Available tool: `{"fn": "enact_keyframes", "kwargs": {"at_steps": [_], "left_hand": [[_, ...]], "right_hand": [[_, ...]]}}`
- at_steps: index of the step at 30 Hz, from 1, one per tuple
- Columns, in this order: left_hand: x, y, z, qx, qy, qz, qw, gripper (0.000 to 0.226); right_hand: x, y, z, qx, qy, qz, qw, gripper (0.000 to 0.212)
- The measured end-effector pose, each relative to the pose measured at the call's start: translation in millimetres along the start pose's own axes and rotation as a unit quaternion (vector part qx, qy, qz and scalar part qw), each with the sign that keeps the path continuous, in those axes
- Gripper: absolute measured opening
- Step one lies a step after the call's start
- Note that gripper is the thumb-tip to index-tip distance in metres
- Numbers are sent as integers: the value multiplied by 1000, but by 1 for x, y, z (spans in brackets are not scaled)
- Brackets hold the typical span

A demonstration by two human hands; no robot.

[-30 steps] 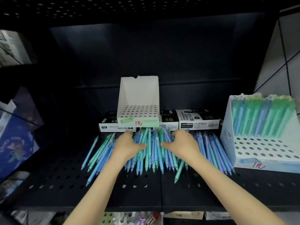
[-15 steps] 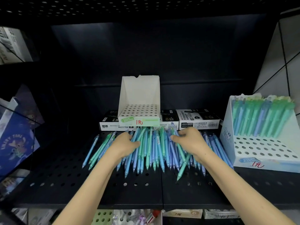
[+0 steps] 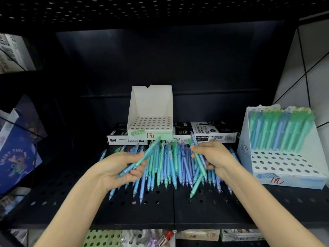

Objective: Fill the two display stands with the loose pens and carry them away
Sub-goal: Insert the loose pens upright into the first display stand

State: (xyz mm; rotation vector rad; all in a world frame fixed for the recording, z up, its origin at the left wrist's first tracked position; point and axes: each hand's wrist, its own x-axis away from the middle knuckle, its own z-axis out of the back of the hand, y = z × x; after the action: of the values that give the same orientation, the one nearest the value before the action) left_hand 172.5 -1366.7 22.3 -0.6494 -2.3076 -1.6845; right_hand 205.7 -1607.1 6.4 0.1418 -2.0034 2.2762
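Left hand (image 3: 117, 169) palm half up, fingers curled under and thumb over a slanted bundle (image 3: 144, 156) of teal and blue pens, click ends pointing up and right toward the middle stand. How many pens it holds cannot be told; motion blur. Right hand (image 3: 214, 157) back-up, thumb and curled fingers pinching a steep bundle (image 3: 199, 160) of green and blue pens, tips down, one green barrel reaching below the rest. Both hands sit just above the loose pens (image 3: 170, 168), a wide heap of blue, teal and green barrels lying side by side, tips toward the shelf's front edge. The black perforated shelf (image 3: 160, 209) carries everything. Empty display stand (image 3: 151, 111), white card with a hole grid, rests on black marker boxes (image 3: 213, 133) just behind the heap. Right display stand (image 3: 284, 168), pale blue, back rows filled with upright pens, front holes bare, stands near the right hand but apart from it.
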Motion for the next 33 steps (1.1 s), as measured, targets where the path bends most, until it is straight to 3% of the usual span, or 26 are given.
{"fn": "enact_keyframes", "kwargs": {"at_steps": [3, 7, 11, 13, 19, 24, 28, 30, 33], "left_hand": [[0, 1, -9, 158, -40, 33, 986, 46], [-9, 0, -23, 272, -113, 52, 954, 70], [-27, -3, -50, 283, -87, 59, 953, 22], [-39, -4, -60, 278, -60, 48, 957, 14], [-58, -16, -82, 167, -21, 16, 986, 13], [-55, -18, -88, 115, -14, -32, 993, 10], [-51, -19, -99, -51, 3, -122, 991, 11], [-49, -20, -108, -136, -15, -154, 979, 14], [-47, -22, -119, -168, -71, -160, 970, 21]], "right_hand": [[1, 0, 2, -20, 1, 0, 1000, 15], [0, 0, 7, -61, -8, -4, 998, 19], [0, 2, 4, -51, 13, 7, 999, 16], [-1, 4, -1, -42, 20, 11, 999, 18], [-7, 10, -7, -27, 34, 30, 999, 17], [-7, 7, -3, -79, 43, 30, 995, 16], [-4, -3, 5, -158, 28, 46, 986, 19], [-1, -8, 7, -172, 16, 67, 983, 22], [4, -13, 10, -150, 29, 114, 982, 25]]}}
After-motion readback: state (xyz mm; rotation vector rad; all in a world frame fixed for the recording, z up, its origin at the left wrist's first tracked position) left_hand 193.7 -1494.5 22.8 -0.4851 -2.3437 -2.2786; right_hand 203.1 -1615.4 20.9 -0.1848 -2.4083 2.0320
